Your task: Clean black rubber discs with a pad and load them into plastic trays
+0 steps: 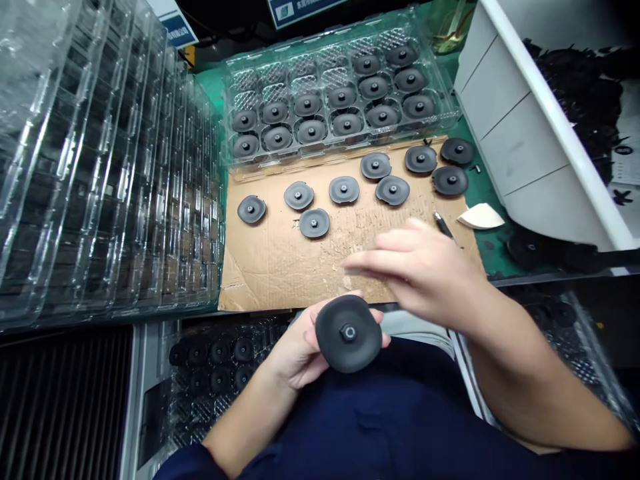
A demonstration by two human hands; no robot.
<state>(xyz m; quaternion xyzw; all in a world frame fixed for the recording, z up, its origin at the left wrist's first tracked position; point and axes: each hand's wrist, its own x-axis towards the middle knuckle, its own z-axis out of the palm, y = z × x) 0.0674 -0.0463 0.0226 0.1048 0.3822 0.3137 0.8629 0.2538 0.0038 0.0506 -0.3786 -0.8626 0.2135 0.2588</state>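
Near my body, my left hand [300,350] grips the edge of a black rounded disc [336,343] with a small raised hub at its centre, hub side up. Just above and to the right of it, my right hand [417,270] hovers over the cardboard sheet [265,267], slightly blurred. Its fingers are drawn together in a pinch; whatever may be between the fingertips is too small to make out. Several similar discs, among them one [314,223] to the left of my right hand, lie on the cardboard. A dark pen-like tool [443,225] rests behind that hand.
A clear compartment tray [345,143], partly filled with discs, lies at the back. Tall stacked clear trays [110,167] stand on the left. At right are a white bin [525,133] holding black parts and a white wedge-shaped piece [481,216]. More trayed discs [220,357] sit below the table.
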